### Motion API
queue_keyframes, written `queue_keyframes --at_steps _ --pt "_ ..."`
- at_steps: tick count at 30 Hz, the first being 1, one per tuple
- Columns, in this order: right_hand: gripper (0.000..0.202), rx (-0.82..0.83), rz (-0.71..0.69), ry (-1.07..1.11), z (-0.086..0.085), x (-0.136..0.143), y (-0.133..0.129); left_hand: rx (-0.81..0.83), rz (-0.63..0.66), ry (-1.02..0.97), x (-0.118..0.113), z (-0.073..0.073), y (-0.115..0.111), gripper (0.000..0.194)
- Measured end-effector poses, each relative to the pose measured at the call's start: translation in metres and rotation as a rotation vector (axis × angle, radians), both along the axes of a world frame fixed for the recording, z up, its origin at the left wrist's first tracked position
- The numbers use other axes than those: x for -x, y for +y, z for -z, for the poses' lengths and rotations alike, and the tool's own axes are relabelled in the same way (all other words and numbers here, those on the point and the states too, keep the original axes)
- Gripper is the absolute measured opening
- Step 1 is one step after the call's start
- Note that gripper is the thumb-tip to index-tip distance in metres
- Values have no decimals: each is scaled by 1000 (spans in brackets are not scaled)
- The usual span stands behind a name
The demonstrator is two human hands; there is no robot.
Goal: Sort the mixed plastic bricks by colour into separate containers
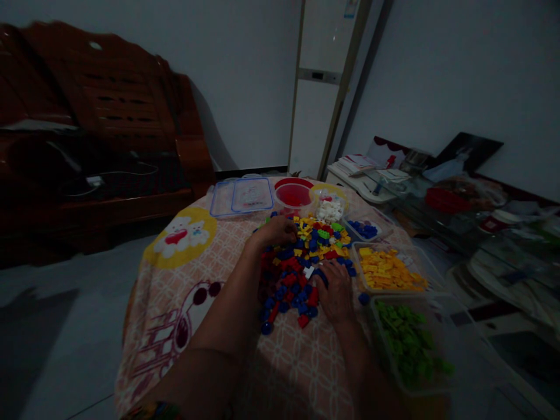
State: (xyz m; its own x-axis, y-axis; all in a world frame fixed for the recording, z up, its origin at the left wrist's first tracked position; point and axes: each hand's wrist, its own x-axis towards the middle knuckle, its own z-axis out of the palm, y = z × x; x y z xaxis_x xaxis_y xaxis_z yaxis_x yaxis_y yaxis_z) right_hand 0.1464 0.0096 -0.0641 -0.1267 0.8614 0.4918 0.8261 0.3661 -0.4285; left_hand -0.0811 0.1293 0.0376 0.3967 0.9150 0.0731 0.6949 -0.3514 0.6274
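A mixed heap of toy building bricks (292,280) in red, blue, yellow and green lies on the cloth-covered table. My left hand (277,231) is over the far left part of the heap, fingers curled down; whatever they may hold is hidden. Lower and to the right, my right hand (336,289) rests at the heap's edge. Its thumb and fingers close around a dark blue brick (322,276). Just left of those fingers is a white brick (308,272).
Sorted bricks fill open plastic boxes: white bricks (330,210), blue bricks (364,229), yellow bricks (387,269) and green bricks (405,338). Behind the heap stand a red-filled round tub (294,196) and blue-rimmed lids (240,197). A cluttered glass table (406,198) is at right, a wooden bench (118,111) at left.
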Motion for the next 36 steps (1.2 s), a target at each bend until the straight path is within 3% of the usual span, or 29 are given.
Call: queue_keyframes --at_steps 4,9,11,18,22,27,33,36 --pt "31 -1 -1 13 0 0 0 -26 -6 -111 -1 2 1 32" --pt "31 8 0 10 -1 1 -1 -167 -290 -62 21 6 8 31" --pt "31 13 3 6 -1 0 -1 -177 -348 -17 27 9 11 28" --pt "31 -4 -5 16 1 0 0 -73 -246 125 22 24 16 21" --pt "30 -9 -8 26 0 1 0 -88 -277 96 23 27 17 15" --pt "31 -6 -5 22 0 0 0 -107 -360 -198 23 26 19 18" --pt "31 0 -3 4 0 0 0 33 -459 -909 0 38 24 31" --pt "31 -2 6 0 -1 1 0 100 -456 -1161 -8 38 27 36"
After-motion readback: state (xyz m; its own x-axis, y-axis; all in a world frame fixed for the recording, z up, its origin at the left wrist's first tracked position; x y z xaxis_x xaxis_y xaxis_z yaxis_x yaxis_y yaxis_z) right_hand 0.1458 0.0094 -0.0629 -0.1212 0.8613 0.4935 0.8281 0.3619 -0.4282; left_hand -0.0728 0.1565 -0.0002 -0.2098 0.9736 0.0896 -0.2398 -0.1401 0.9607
